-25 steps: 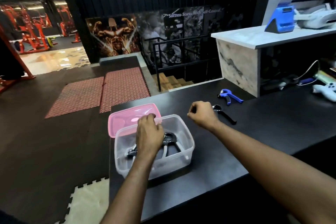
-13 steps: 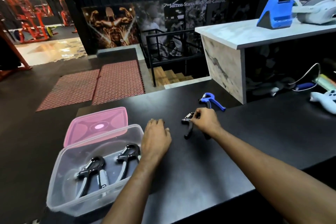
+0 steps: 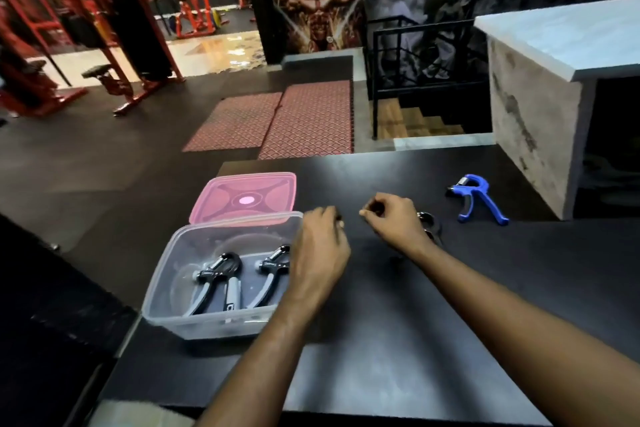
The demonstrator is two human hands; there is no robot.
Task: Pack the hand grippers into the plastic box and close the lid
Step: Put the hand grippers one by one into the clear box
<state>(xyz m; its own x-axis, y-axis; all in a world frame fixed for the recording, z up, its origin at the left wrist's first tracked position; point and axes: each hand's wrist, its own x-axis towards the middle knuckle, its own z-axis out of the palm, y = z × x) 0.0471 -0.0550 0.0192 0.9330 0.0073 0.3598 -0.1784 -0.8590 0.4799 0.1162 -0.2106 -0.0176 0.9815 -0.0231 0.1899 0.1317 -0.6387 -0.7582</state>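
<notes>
Two black hand grippers (image 3: pixel 239 274) lie in the clear plastic box (image 3: pixel 194 288) on the black bench (image 3: pixel 415 340), its pink lid (image 3: pixel 247 198) just behind. The left hand (image 3: pixel 322 250) rests beside the box, its grip loosely curled and empty. The right hand (image 3: pixel 393 222) curls its grip on a black gripper (image 3: pixel 431 224) it mostly hides; a blue gripper (image 3: pixel 479 196) lies nearby.

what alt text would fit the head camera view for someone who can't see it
A clear plastic box on a black table holds two black hand grippers, its pink lid lying behind it. The right hand closes over a third black gripper; a blue hand gripper lies beyond, and the left hand rests beside the box.
</notes>
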